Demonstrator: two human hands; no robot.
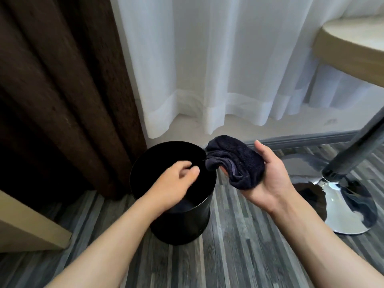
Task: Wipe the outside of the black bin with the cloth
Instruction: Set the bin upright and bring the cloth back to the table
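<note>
Your right hand (270,179) lies palm up with the fingers loosely curled under a bunched dark cloth (234,163). The cloth's long axis runs from your palm up and left, so its far end points at the rim of the black bin (182,221). The bin stands upright on the striped floor (249,246), mouth up, beside the brown curtain (62,80). Your left hand (176,179) hovers over the bin's mouth, fingers half curled, holding nothing.

Brown drape (52,90) beside sheer white curtain (218,59), striped grey floor (239,246).
</note>
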